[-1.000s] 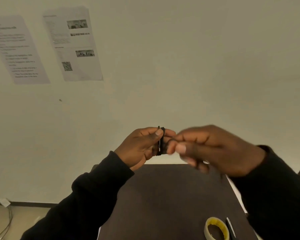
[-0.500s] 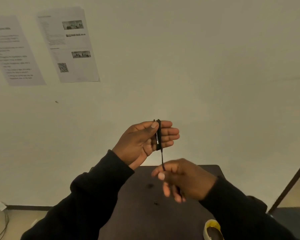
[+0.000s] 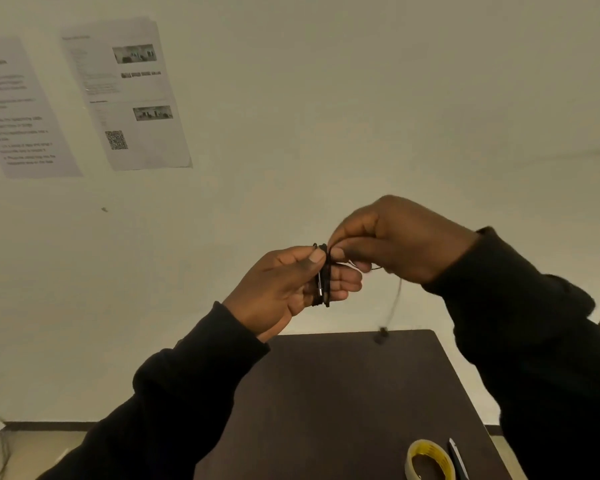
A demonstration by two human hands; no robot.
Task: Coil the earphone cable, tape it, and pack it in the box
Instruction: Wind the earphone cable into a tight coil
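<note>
The black earphone cable is wound in loops around the fingers of my left hand, held upright above the table with the thumb pressing on the coil. My right hand pinches the free strand at the top of the coil. A loose end of the cable hangs down blurred to an earbud just above the table's far edge. A roll of yellowish tape lies on the table at the bottom right. No box is in view.
The dark brown table stands against a pale wall. A slim dark tool, possibly scissors, lies beside the tape. Two printed sheets hang on the wall at upper left. A cable runs along the floor at bottom left.
My right hand has come up from below the coil to its top, carrying the free strand around another turn. The left hand has held the coil in place.
</note>
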